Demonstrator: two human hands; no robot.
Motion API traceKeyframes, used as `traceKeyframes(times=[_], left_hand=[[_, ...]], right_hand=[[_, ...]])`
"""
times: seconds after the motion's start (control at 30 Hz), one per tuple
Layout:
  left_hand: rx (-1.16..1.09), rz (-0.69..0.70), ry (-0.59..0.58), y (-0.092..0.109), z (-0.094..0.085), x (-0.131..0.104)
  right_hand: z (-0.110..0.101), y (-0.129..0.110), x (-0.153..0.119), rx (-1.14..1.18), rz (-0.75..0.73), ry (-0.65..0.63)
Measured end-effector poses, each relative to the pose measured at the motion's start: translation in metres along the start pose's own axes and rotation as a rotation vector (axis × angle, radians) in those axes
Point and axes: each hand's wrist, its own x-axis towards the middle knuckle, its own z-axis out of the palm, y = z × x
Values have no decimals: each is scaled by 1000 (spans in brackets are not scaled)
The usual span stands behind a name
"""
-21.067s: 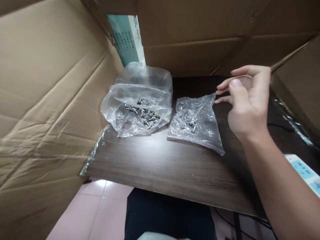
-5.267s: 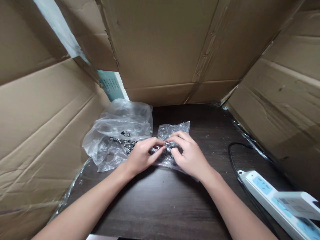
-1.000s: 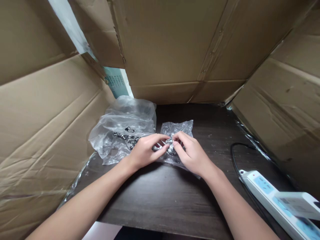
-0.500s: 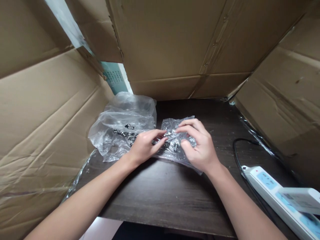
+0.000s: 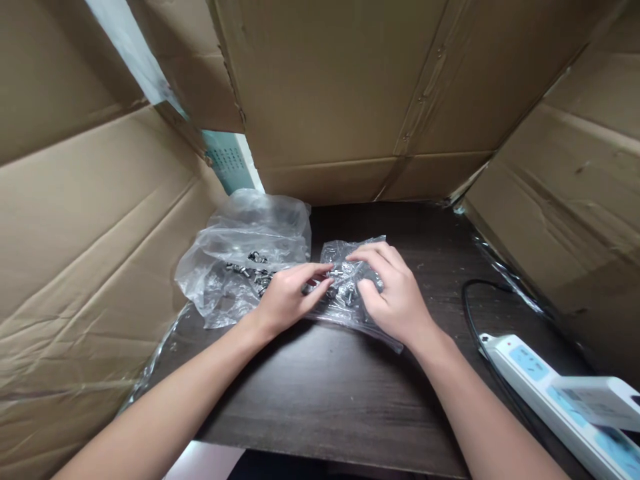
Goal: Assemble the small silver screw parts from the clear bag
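Between the thumb and index fingertips of my left hand (image 5: 287, 293) is a small silver screw (image 5: 337, 273), its end pointing right. My right hand (image 5: 393, 287) hovers just to the right, fingers curved and thumb apart, with nothing in its grasp that I can see. Beneath both hands lies a small clear plastic bag (image 5: 367, 325) with several metal pieces (image 5: 350, 295) on or in it; which of the two I cannot tell. To the left, a larger clear plastic bag (image 5: 260, 223) holds several dark and silver screws (image 5: 257, 270), partly hidden by my left hand.
Cardboard walls (image 5: 350, 80) enclose the dark wooden table (image 5: 310, 393) at the back and both sides. On the right sits a white power strip (image 5: 530, 373) with a white plug-in adapter (image 5: 600, 400). A black cable (image 5: 466, 300) loops beside it.
My right hand has shifted slightly left, closer to the screw in my left fingers. The camera view has moved a little; the bags lie as before.
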Motion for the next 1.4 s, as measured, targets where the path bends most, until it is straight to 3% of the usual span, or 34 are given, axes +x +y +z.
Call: traceKeyframes(times=[0.07,0.17,0.3,0.53,0.63,0.8,1.0,1.13,1.23,1.4], left_hand=[[5,5,7,0,0,0],[17,14,36,1,-1,0],[20,7,36,2,-1,1],[22,-37,58,0,-1,1],[13,-50,69,0,-1,2],[13,-50,69,0,-1,2],[0,-60,70,0,0,2],[11,-49,56,2,1,1],[17,-15,53,5,0,2],[16,-59,44,6,0,2]], right_hand=[[2,0,-1,14,-37,-41],[6,1,-3,-67,36,-152],[7,1,-3,-11,50,-59],[3,-4,-3,107,-147,-16],[5,-4,-3,81,-127,16],[7,-1,-3,25,-136,-41],[2,-5,-3,66,-145,88],[9,1,-2,-7,-77,-40],[10,8,-1,-210,11,-121],[2,4,1,-33,-13,53]])
